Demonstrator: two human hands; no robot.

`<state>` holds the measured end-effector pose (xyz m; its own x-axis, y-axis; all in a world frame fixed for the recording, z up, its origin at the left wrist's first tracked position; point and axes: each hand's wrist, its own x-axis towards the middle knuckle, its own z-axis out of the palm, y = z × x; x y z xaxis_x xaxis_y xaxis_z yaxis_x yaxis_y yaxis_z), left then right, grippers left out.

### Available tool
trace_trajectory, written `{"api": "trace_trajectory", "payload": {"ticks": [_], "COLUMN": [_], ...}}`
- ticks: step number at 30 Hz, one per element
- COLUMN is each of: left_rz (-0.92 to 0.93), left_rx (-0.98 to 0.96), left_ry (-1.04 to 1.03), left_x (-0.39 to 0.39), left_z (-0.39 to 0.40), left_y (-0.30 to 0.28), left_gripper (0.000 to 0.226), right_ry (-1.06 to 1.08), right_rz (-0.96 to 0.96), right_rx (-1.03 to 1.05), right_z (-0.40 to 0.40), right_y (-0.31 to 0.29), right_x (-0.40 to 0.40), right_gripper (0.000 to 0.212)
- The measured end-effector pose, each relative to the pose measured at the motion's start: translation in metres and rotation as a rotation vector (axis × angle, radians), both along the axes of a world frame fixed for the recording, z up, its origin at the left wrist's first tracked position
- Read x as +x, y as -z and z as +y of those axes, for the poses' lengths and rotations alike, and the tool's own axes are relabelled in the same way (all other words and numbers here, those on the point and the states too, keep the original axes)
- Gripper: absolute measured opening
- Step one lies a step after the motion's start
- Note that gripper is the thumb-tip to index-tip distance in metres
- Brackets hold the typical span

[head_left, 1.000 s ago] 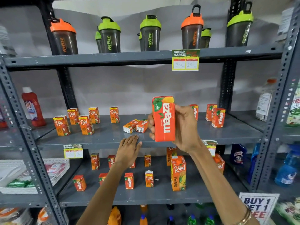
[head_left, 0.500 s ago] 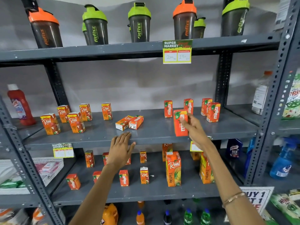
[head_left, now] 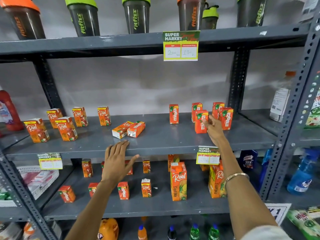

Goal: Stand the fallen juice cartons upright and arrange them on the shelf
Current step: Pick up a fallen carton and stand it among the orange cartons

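My right hand (head_left: pixel 213 127) grips an orange Maaza carton (head_left: pixel 200 121) that stands upright on the grey middle shelf (head_left: pixel 173 141), among other upright Maaza cartons (head_left: pixel 173 113) (head_left: pixel 226 118). Two cartons lie flat side by side near the shelf's middle: a Real carton (head_left: pixel 121 129) and a Maaza carton (head_left: pixel 136 129). My left hand (head_left: pixel 117 158) rests open on the shelf's front edge, just below the two fallen cartons. Several upright Real cartons (head_left: pixel 66 129) stand at the left.
Shaker bottles (head_left: pixel 136 14) line the top shelf. A price tag (head_left: pixel 181 45) hangs from it, and another tag (head_left: pixel 207 155) hangs by my right wrist. The lower shelf holds small cartons and tall pineapple cartons (head_left: pixel 178 181). A red bottle (head_left: pixel 8 111) stands far left.
My right hand has carried the Maaza carton from in front of me onto the right of the middle shelf and stood it there. The left hand stayed on the shelf edge.
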<state>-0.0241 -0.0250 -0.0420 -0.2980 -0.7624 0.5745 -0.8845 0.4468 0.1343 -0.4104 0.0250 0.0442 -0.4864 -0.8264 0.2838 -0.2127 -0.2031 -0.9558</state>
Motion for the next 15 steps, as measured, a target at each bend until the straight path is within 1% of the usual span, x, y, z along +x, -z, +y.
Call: {"api": "trace_trajectory", "payload": {"ticks": [3,6,8,9,10,11,13,15], "left_rz": [0.001,0.007,0.004,-0.002,-0.01,-0.023,-0.058,-0.107], "left_rx": [-0.004,0.006,0.013,0.02,0.027,0.032,0.025,0.005], "left_ry": [0.0,-0.003,-0.007,-0.007,-0.006,-0.001,0.016,0.044], "left_x": [-0.001,-0.002,-0.003,-0.004,-0.003,-0.003,0.003,0.006], "left_z": [0.0,0.001,0.002,0.002,0.002,0.002,0.003,0.004], "left_y": [0.0,-0.001,-0.001,-0.002,-0.002,-0.003,-0.005,-0.01], "left_gripper": [0.071,0.07,0.071,0.071,0.072,0.073,0.076,0.079], "right_ry": [0.025,0.071,0.144,0.205,0.273,0.337,0.454,0.423], "right_rz": [0.02,0.125,0.22,0.243,0.245,0.248,0.266,0.265], "right_rx": [0.013,0.062,0.109,0.09,0.043,-0.034,-0.166,-0.238], "right_z": [-0.004,-0.003,-0.003,-0.003,0.003,0.01,0.026,0.035], "right_y": [-0.001,0.0,0.007,0.012,0.016,0.021,0.024,0.024], "right_x": [-0.002,-0.001,0.0,0.001,0.008,0.017,0.05,0.083], "right_gripper": [0.037,0.041,0.053,0.061,0.064,0.063,0.052,0.038]}}
